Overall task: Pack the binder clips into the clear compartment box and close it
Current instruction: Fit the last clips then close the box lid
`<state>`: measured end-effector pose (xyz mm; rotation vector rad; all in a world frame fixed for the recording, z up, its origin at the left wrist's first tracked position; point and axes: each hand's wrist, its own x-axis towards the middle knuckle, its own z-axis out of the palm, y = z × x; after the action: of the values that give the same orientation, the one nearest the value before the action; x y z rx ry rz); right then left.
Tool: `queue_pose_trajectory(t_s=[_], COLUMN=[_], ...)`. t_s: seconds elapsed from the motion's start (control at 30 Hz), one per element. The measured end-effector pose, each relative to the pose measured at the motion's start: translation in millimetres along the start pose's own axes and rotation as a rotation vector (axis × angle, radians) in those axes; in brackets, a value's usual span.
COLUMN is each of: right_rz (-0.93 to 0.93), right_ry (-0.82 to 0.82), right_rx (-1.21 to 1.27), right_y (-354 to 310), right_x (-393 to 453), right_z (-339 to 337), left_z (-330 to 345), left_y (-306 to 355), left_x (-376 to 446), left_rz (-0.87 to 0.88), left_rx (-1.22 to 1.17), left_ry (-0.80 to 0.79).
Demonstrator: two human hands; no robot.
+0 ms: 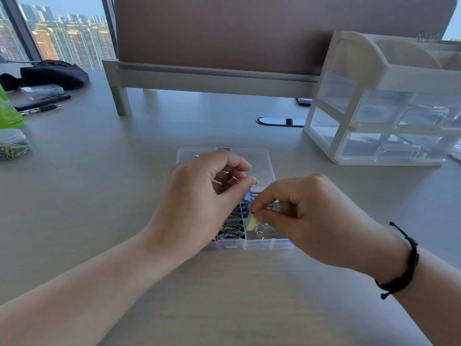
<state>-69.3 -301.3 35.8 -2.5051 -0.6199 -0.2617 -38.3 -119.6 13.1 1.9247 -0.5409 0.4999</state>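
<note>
A pale desk [104, 196] is lying under everything, with a white drawer organiser [389, 103] standing well beyond the right hand's grip and a grey monitor riser [212, 78] standing far behind both hands. The clear compartment box [264, 242] is sitting open directly beneath the two grips, its lid [252, 161] lying flat just beyond the left hand's fingers. The left hand [199, 196] is curling over the box, pinching a pink binder clip [233, 181] between thumb and fingers. The right hand [306, 221], wearing a black cord bracelet [409, 260] at the wrist, is pinching a pale yellow binder clip [252, 222] just above a near-right compartment. Blue and yellow clips [233, 229] are filling the compartments just left of that grip.
</note>
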Motion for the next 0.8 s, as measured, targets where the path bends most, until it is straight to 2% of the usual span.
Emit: queue_pose_trajectory(t_s=[0.1,0.27,0.5,0.8], right_rz=[0.057,-0.06,-0.089,0.037], right_ry=[-0.017,-0.058,-0.014,-0.049], right_rx=[0.061,-0.11,-0.154,0.018], right_y=[3.7,3.3,6.9,4.1], right_x=[0.6,-0.9,-0.3,-1.4], right_z=[0.0,4.3,13.7,4.6], left_z=[-0.3,-0.4,-0.2,-1.1], left_y=[-0.1,0.8,0.8,3.1], left_x=[-0.5,-0.3,-0.6,-0.7], left_rz=[0.001,0.008,0.015,0.008], left_rx=[0.003,0.013,0.02,0.012], left_ry=[-0.002,0.003,0.001,-0.006])
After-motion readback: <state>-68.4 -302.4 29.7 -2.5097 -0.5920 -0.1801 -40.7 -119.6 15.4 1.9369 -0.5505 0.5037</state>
